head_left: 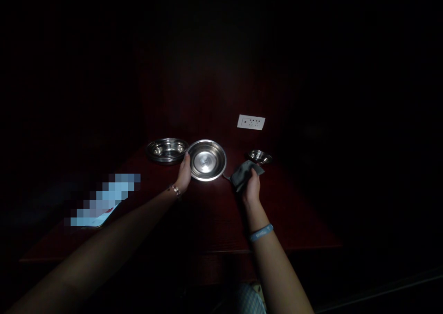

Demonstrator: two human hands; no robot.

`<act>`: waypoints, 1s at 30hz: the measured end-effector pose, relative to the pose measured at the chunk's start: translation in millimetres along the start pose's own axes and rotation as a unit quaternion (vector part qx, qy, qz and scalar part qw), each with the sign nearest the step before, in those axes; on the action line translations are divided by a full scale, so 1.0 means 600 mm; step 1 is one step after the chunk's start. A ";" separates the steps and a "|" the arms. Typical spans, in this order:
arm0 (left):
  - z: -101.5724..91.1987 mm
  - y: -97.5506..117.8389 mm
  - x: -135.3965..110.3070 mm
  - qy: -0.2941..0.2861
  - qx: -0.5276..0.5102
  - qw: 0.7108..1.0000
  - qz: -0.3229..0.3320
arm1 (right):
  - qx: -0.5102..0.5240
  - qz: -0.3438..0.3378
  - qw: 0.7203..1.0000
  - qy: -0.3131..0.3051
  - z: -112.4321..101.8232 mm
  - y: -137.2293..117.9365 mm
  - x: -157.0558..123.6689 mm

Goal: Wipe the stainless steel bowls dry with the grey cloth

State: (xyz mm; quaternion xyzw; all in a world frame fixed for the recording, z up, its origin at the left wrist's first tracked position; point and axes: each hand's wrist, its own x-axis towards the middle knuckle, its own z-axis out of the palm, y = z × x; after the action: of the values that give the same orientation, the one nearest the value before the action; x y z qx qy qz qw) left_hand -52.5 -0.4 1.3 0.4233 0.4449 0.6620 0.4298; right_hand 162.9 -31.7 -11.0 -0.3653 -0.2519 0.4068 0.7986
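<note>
A round stainless steel bowl [206,160] is tilted towards me above the table, its inside facing me. My left hand [184,173] grips the bowl's left rim, thumb over the edge and fingers hidden behind it. To the right of the bowl, my right hand [253,186] is closed on a grey cloth [242,173], which hangs partly loose and is apart from the bowl or barely beside it. Behind the cloth lies another metal bowl [260,156]. A stack of similar steel bowls [167,150] stands to the left.
The dark red table [214,233] has its front edge near me. A lit, pixelated screen [104,205] lies on the left side. On the back wall is a white socket panel [251,122]. The surroundings are very dark.
</note>
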 end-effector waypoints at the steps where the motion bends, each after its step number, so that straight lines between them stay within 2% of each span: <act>1: 0.000 -0.001 0.000 -0.001 -0.007 1.000 0.002 | 0.022 0.017 0.999 0.024 0.005 -0.004 -0.003; 4: 0.002 -0.004 0.000 -0.003 -0.021 1.000 -0.003 | 0.073 0.049 0.996 0.026 0.023 -0.019 -0.015; 7: 0.005 -0.006 -0.004 -0.015 -0.024 1.000 -0.005 | 0.115 0.052 0.992 0.003 0.035 -0.031 -0.026; 12: 0.011 -0.007 -0.015 -0.071 -0.062 0.995 -0.023 | 0.160 0.078 0.983 -0.049 0.045 -0.041 -0.041; 18: 0.022 -0.003 -0.028 -0.095 -0.057 0.993 -0.038 | 0.152 0.109 0.974 -0.128 0.059 -0.051 -0.062; 26: 0.017 -0.007 -0.021 -0.102 -0.053 0.992 -0.049 | 0.152 0.113 0.969 -0.159 0.055 -0.058 -0.065; 30: 0.011 -0.017 -0.017 -0.158 -0.049 0.984 -0.063 | 0.150 0.115 0.967 -0.171 0.057 -0.060 -0.071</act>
State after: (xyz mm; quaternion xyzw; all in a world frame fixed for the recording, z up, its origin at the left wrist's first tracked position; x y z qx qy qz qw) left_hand -41.6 -6.1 -8.9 0.4722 0.3641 0.5796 0.5555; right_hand 132.4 -68.8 33.8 -0.1931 -0.2774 0.5858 0.7367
